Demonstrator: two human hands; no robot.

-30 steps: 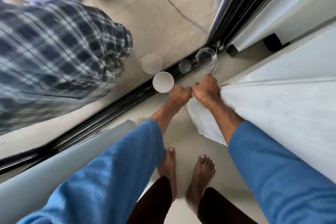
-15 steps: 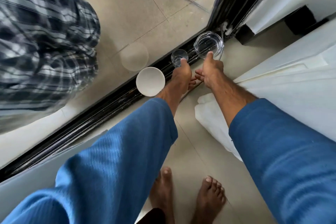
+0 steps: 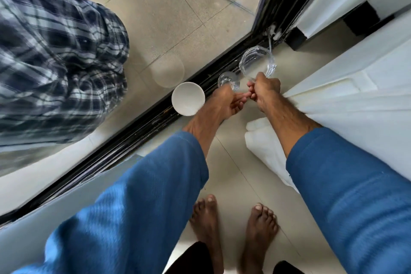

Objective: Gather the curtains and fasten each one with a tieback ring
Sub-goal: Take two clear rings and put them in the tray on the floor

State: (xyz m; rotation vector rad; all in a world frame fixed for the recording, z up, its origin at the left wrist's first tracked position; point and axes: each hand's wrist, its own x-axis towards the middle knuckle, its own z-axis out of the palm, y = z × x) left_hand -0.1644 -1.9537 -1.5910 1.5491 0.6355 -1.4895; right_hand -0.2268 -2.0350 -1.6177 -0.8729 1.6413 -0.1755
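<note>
Head view: where do we find the tieback ring (image 3: 242, 63)?
— Above the door track's (image 3: 155, 119) corner, gripped by the right hand (image 3: 265, 89), near the white curtain (image 3: 347, 107). Left hand (image 3: 222, 103): we cannot tell.

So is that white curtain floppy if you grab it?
Probably floppy: the curtain hangs in soft folds and its lower edge curls over itself. It is plain cloth, so it is likely light to lift. A sheet this big may slide out of the fingers unless it is bunched up first.
</note>
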